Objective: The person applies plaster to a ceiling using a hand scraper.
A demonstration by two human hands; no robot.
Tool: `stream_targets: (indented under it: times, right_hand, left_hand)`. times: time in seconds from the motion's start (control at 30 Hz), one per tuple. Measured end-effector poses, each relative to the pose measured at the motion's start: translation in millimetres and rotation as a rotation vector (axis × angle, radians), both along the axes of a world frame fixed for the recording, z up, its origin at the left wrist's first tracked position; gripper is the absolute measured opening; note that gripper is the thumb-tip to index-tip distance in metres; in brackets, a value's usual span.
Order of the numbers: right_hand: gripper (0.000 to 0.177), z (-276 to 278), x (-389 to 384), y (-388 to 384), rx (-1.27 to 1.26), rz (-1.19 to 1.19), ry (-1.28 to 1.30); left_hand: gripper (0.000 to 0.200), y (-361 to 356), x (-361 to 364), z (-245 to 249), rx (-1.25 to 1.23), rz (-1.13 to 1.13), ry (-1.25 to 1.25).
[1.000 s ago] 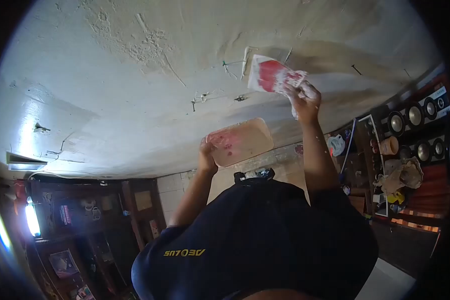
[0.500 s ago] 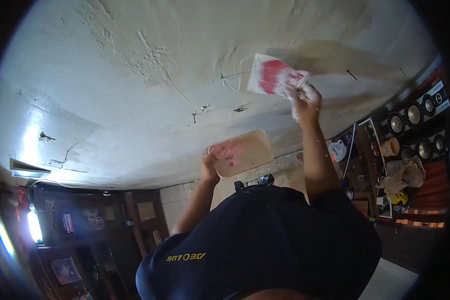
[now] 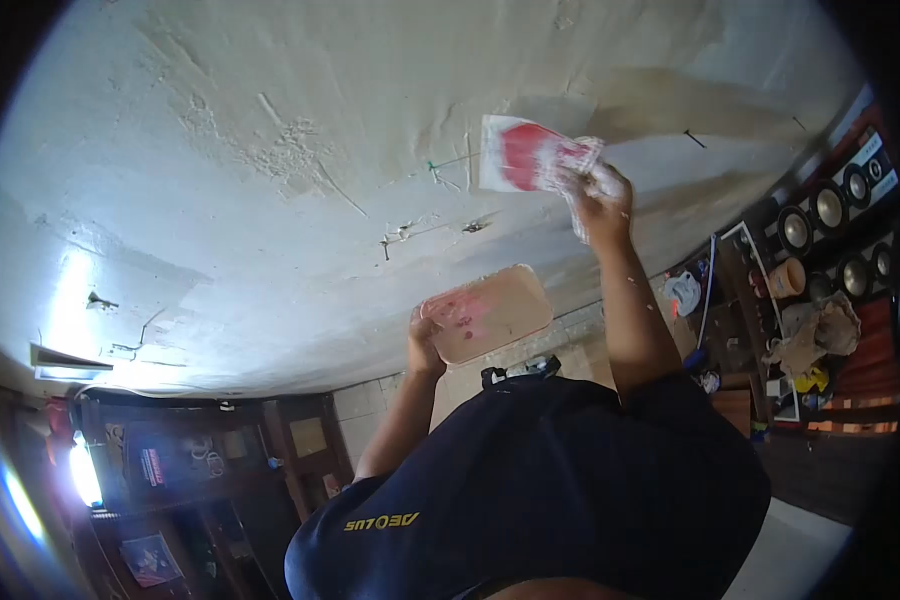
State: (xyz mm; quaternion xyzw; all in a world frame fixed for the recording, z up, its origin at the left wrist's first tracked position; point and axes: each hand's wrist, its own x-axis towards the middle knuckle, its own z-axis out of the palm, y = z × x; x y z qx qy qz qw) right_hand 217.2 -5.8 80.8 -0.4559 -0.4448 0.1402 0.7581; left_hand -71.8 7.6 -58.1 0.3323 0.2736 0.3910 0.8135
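My right hand (image 3: 600,195), smeared with white paste, grips a flat spreader (image 3: 522,156) with a red middle and white, paste-covered parts. The spreader lies against or very near the pale, rough plastered surface (image 3: 270,240); contact is hard to make out. Lower down, my left hand (image 3: 425,342) holds a shallow pinkish tray (image 3: 505,315) by its left end. Pink and whitish smears mark the inside of the tray. Fingers of my left hand are partly hidden by the tray.
Nails or hooks (image 3: 695,139) stick out of the plaster in several places. At lower left are a lit lamp (image 3: 85,470) and dark wooden cabinets (image 3: 310,436). Round speakers (image 3: 828,205), a crumpled bag (image 3: 820,335) and an orange-brown pot (image 3: 787,278) are at right.
My right hand and the spreader have shifted a little to the left along the plaster. My left hand and the tray have hardly moved, while the whole view has tilted slightly.
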Motion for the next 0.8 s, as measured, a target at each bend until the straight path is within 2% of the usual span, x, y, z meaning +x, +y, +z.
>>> stream_targets:
  times: [0.03,0.1,0.17,0.23,0.3,0.4,0.43,0.47,0.5,0.53,0.57,0.6,0.63,0.7,0.73,0.77,0.8]
  right_hand:
    - [0.02,-9,5,11,-0.098,-0.116,-0.241]
    - [0.022,-9,18,20,-0.267,-0.321,-0.374]
    - [0.02,-24,48,16,-0.085,-0.272,0.022]
    - [0.02,-19,70,-19,-0.09,-0.296,0.18]
    - [0.021,-37,95,-39,0.051,-0.252,0.294]
    - [0.021,-41,77,-36,0.183,-0.164,0.253]
    - [0.02,-45,63,-28,0.165,-0.054,0.223]
    - [0.019,-25,32,-21,0.08,-0.029,0.08]
    - [0.017,-29,15,-8,-0.003,0.013,0.067]
    - [0.015,-4,-12,4,0.024,-0.019,-0.157]
    - [0.014,-7,-17,17,-0.003,-0.075,-0.348]
    - [0.013,-7,-19,24,-0.026,-0.167,-0.404]
    - [0.013,-16,-3,32,-0.025,-0.178,-0.399]
    - [0.017,-38,46,38,-0.1,-0.481,-0.338]
    - [0.023,-17,60,14,-0.086,-0.375,-0.117]
    - [0.025,-9,82,-11,-0.22,-0.492,-0.122]
    - [0.023,-38,127,-24,-0.187,-0.72,-0.411]
  left_hand:
    - [0.066,-1,1,1,-0.001,0.011,0.026]
    - [0.067,-5,5,4,-0.003,0.014,0.047]
    - [0.058,-8,6,9,0.032,0.006,-0.043]
    - [0.056,-8,3,6,0.021,0.034,-0.043]
    - [0.054,-10,-1,0,0.008,0.06,-0.046]
    - [0.054,-7,-2,-7,-0.033,0.067,0.01]
    - [0.055,-6,-2,-8,-0.04,0.084,0.044]
    - [0.056,-6,-2,-9,-0.046,0.097,0.082]
    - [0.056,-7,-1,-7,-0.047,0.084,0.09]
    - [0.055,-8,1,-5,-0.038,0.054,0.043]
    - [0.054,-8,3,-3,-0.028,0.025,-0.006]
    - [0.054,-7,5,-3,-0.026,0.012,-0.002]
    - [0.056,-7,6,-4,0.008,0.007,-0.015]
    - [0.058,-6,6,-3,0.044,-0.001,-0.028]
    - [0.062,-6,6,-1,0.041,-0.002,-0.038]
    - [0.065,-8,4,0,0.036,0.0,-0.049]
    - [0.065,-5,-2,-10,0.045,-0.013,-0.039]
